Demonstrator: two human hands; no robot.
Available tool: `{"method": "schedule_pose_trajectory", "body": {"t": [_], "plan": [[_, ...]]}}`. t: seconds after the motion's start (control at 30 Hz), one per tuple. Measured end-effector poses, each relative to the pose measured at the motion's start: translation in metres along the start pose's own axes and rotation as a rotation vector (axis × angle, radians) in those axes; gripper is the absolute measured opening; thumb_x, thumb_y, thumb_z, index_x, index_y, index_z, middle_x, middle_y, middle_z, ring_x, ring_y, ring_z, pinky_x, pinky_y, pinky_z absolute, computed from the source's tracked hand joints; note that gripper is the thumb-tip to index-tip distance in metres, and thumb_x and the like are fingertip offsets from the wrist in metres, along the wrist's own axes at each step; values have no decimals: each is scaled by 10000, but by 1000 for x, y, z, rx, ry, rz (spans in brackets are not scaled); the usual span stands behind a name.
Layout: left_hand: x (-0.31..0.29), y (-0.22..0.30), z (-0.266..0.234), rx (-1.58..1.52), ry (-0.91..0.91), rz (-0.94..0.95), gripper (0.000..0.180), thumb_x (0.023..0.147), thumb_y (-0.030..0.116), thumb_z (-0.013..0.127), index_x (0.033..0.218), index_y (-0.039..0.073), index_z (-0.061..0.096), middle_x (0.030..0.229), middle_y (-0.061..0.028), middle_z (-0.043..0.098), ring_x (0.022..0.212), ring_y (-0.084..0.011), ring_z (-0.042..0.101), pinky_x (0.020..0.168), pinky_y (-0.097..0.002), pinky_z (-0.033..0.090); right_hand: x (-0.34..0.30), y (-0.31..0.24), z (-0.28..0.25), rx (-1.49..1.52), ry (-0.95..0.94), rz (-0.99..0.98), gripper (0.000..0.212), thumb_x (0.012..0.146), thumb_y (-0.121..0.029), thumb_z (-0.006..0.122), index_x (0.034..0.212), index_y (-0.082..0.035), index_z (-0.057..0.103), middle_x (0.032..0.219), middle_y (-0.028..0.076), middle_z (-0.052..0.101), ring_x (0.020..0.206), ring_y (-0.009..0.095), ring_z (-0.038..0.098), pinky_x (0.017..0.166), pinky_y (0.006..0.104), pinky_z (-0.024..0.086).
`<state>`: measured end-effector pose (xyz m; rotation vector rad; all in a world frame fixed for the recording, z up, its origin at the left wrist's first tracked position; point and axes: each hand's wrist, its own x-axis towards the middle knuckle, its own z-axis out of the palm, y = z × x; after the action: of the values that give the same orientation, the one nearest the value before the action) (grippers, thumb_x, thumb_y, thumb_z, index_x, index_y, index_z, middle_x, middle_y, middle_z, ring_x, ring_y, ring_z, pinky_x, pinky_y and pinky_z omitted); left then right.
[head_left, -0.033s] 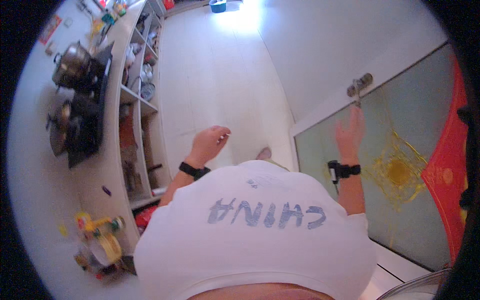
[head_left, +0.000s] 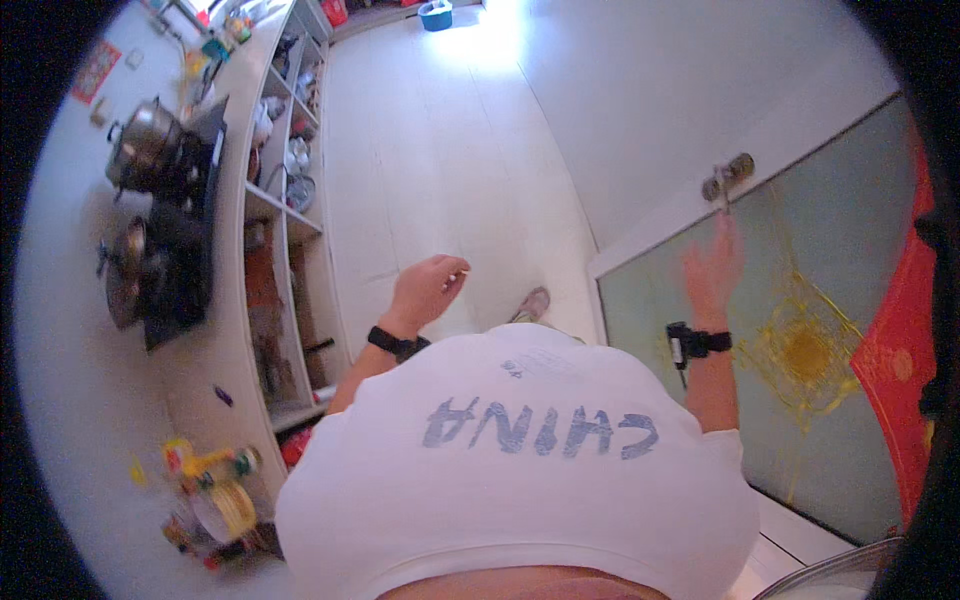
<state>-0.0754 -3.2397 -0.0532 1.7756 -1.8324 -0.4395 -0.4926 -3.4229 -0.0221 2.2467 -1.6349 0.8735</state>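
My left hand (head_left: 425,290) hangs over the pale floor with its fingers loosely curled. A small thin pale stick (head_left: 460,272) pokes out at its fingertips. A black band sits on that wrist. My right hand (head_left: 712,270) is raised with fingers apart, against or just short of the green glass door (head_left: 830,250), a little below the metal door handle (head_left: 728,178); it is blurred. A black device is strapped to the right wrist. My white shirt fills the lower middle of the view.
A white counter (head_left: 90,400) runs along the left with a black stove (head_left: 175,250), metal pots and open shelves below. Bottles and jars (head_left: 215,490) stand at its near end. A blue basin (head_left: 436,14) sits far down the floor. A red decoration (head_left: 895,350) hangs on the door.
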Motion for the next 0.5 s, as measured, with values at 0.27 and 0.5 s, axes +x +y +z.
{"method": "schedule_pose_trajectory", "body": {"t": [0.27,0.5], "plan": [[206,-36,25,30,-127,141,126,929,170,617,1029,132,684,946,-90,693,777,-246,682,693,-369,547,86,54,74,-163,-63,389,498,831,-292,697,1215,-10,553,1038,183,675,961,374,652,868,496,490],[352,-55,35,-42,-295,321,125,913,149,636,1022,115,687,936,-79,694,709,-238,666,635,-353,535,100,24,41,-286,-181,593,341,815,-266,699,1030,-27,585,852,149,666,806,361,650,760,475,502]]}}
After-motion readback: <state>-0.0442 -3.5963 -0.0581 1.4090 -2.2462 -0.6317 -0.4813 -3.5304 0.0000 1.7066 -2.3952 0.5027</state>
